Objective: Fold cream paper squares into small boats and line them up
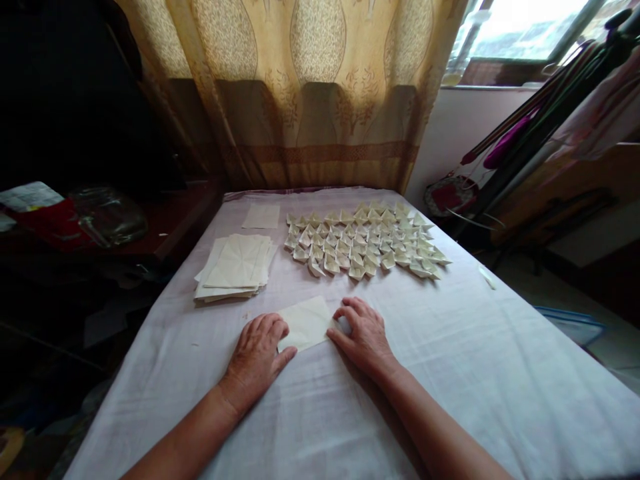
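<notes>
Head camera view: a cream, four-sided piece of paper (306, 321) lies on a table draped in pale, lilac-tinged white cloth (450, 387), between the person's two bare hands and slightly askew to the near edge. The left hand (260, 341) is at the paper's left end, fingers curled together over that side and thumb stretched along the near edge; I cannot tell whether it pinches the paper or only presses it down. The right hand (363, 332) is at the opposite end, its thumb tip touching the paper's right edge, its bent fingers set apart from the thumb with a gap showing between.

Beyond the left hand sits an uneven stack of cream square paper sheets (235, 263), the top one marked with crease lines that meet near its middle. Just behind the stack, one separate flat cream sheet (261, 217) lies on the cloth. Further off, past the right hand, many small folded cream paper shapes with pointed ends (345, 243) stand in crowded rows. A small, slim white object (487, 277) lies near the table's right edge.

A gold-brown patterned fabric curtain (320, 53) hangs behind the table. To the left, a clear, rounded jar (113, 217) stands beside a red container (55, 223).
</notes>
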`<action>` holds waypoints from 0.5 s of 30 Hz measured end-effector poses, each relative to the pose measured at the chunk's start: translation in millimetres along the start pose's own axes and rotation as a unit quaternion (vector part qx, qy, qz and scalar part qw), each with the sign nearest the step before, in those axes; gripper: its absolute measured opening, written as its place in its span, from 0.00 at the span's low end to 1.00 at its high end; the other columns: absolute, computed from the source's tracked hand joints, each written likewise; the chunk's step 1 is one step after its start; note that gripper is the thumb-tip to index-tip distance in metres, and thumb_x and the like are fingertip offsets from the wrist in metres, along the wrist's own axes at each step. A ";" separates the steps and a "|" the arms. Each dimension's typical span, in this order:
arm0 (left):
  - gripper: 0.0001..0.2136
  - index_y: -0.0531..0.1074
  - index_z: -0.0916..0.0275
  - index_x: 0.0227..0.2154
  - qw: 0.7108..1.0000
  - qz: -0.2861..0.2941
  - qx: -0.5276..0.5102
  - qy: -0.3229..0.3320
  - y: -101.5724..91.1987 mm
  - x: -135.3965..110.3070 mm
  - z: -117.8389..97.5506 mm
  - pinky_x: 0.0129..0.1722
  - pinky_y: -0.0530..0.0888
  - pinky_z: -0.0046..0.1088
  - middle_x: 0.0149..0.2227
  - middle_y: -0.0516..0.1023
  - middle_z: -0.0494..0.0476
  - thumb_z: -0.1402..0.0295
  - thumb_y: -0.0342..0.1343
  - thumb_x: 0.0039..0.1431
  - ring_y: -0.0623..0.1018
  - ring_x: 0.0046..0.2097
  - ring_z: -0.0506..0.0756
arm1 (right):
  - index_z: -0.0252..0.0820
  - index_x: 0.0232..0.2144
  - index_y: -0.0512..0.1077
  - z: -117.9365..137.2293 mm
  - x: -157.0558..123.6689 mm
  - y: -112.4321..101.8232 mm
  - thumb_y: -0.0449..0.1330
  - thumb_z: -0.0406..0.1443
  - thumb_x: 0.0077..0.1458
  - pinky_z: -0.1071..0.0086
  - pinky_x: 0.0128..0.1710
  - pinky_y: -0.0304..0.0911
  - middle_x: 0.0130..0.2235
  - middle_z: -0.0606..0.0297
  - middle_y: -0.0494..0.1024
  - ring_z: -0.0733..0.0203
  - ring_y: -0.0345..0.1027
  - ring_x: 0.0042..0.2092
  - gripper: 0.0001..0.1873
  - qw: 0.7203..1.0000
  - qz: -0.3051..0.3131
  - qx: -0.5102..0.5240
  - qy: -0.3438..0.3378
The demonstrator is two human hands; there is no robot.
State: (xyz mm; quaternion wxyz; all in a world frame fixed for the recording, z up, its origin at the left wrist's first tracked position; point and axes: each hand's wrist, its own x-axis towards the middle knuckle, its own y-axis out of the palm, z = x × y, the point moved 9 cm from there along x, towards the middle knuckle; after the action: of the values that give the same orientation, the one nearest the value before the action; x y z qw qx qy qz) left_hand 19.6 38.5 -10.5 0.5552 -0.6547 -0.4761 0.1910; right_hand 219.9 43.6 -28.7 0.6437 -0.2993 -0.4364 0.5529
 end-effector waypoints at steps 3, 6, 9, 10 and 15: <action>0.09 0.66 0.58 0.37 1.000 -0.001 0.017 0.004 -2.6 -6.8 6.2 0.53 0.69 0.43 0.46 0.74 0.57 0.68 0.61 0.57 0.72 0.51 0.61 | 0.47 0.39 0.76 -0.6 0.0 0.9 0.67 0.40 0.52 0.47 0.58 0.55 0.57 0.56 0.72 0.42 0.59 0.62 0.11 1.000 0.006 0.002 0.000; 0.08 0.66 0.57 0.38 0.999 -0.010 0.037 0.012 -5.1 -10.9 10.2 0.54 0.69 0.43 0.48 0.74 0.57 0.67 0.60 0.58 0.72 0.53 0.61 | 0.47 0.39 0.77 -3.6 0.3 2.7 0.66 0.38 0.52 0.47 0.58 0.55 0.57 0.56 0.71 0.42 0.59 0.62 0.10 1.000 0.009 0.007 -0.007; 0.08 0.67 0.57 0.39 0.998 -0.004 0.050 0.022 -4.6 -12.1 10.8 0.55 0.67 0.44 0.50 0.74 0.58 0.66 0.59 0.59 0.72 0.54 0.61 | 0.47 0.40 0.77 -8.6 1.4 5.0 0.64 0.36 0.54 0.47 0.58 0.56 0.57 0.56 0.72 0.43 0.59 0.62 0.10 1.000 0.014 0.012 -0.023; 0.08 0.67 0.57 0.40 0.998 0.000 0.054 0.024 -4.4 -11.9 10.4 0.55 0.67 0.44 0.50 0.74 0.58 0.65 0.59 0.59 0.72 0.54 0.61 | 0.47 0.41 0.77 -9.7 1.7 4.9 0.63 0.34 0.54 0.47 0.58 0.56 0.57 0.56 0.72 0.44 0.60 0.62 0.10 0.999 0.014 0.013 -0.028; 0.09 0.68 0.58 0.40 0.997 0.015 0.070 0.029 -4.4 -9.1 7.6 0.57 0.65 0.45 0.49 0.74 0.58 0.65 0.60 0.58 0.72 0.53 0.62 | 0.42 0.56 0.71 14.7 -5.1 -6.8 0.57 0.32 0.58 0.44 0.63 0.49 0.64 0.51 0.64 0.43 0.52 0.67 0.22 0.997 -0.005 -0.018 -0.075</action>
State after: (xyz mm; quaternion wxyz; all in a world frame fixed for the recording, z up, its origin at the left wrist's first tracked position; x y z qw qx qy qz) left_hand 7.6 34.8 -11.4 0.6100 -0.6269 -0.4352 0.2131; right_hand 209.8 35.8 -17.6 0.6066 -0.2657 -0.4949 0.5625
